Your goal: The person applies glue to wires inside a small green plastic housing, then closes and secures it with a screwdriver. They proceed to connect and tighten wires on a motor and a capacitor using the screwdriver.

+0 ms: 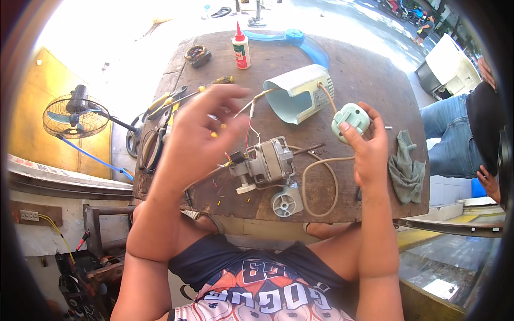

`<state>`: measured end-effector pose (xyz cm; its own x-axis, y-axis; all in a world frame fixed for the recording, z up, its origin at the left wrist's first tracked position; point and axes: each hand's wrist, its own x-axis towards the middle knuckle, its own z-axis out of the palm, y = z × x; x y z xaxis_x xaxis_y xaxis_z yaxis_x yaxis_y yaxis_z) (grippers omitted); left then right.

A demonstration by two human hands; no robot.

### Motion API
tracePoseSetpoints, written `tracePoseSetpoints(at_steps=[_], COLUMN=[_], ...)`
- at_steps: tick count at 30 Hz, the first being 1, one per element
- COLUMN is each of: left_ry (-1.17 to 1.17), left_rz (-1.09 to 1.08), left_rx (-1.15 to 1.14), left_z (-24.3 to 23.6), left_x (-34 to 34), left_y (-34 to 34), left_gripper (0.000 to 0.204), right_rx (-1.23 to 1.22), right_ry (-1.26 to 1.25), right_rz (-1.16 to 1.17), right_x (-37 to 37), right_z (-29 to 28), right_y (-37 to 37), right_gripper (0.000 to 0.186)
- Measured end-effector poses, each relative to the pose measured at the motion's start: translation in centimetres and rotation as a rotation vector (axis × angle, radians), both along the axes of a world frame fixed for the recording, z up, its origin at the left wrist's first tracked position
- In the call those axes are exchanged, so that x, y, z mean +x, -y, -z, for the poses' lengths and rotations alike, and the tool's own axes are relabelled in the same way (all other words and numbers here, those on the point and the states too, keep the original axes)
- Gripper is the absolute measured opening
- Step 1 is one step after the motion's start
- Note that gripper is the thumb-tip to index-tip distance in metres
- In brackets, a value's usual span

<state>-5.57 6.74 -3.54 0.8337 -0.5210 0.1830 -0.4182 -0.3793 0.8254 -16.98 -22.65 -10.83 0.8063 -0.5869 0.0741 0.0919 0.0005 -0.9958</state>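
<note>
My right hand (367, 142) grips a pale green switch box (350, 122), thumb on its near face and fingers round its far side. A tan cord (327, 96) runs from the box to a pale green motor housing (300, 96), which lies on its side. My left hand (211, 131) hovers over the table's left half, slightly blurred, fingers apart, close to thin wires (255, 102) coming out of the housing. In front of me sits a bare fan motor (270, 160) with wires attached. A grey round gear part (287, 202) is beside its lower end.
The worn wooden table (369, 80) also bears a white glue bottle (241, 51) with a red cap, a blue fan blade (310, 48), a copper coil (198, 55), screwdrivers, pliers, scissors and a grey rag (407, 168). A person in jeans (452, 134) is at the right.
</note>
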Motion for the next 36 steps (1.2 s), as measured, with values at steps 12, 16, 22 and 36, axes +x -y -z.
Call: tracePoseSetpoints(at_steps=[12, 16, 22, 36], left_ry=[-0.155, -0.549, -0.529, -0.115], left_rz=[0.37, 0.453, 0.636, 0.644], left_rx=[-0.081, -0.408, -0.515, -0.211], left_z=[3.5, 4.1, 5.6, 5.4], left_x=[-1.8, -1.8, -0.8, -0.8], left_y=[9.7, 9.2, 8.3, 7.7], left_gripper=[0.098, 0.083, 0.095, 0.1], right_rx=[0.121, -0.466, -0.897, -0.409], right_ry=[0.24, 0.143, 0.317, -0.043], right_rz=[-0.378, -0.126, -0.158, -0.277], right_x=[-3.2, -3.0, -3.0, -4.0], right_z=[-2.2, -2.6, -2.6, -3.7], right_y=[-3.0, -1.9, -2.0, -3.5], right_gripper=[0.049, 0.023, 0.023, 0.016])
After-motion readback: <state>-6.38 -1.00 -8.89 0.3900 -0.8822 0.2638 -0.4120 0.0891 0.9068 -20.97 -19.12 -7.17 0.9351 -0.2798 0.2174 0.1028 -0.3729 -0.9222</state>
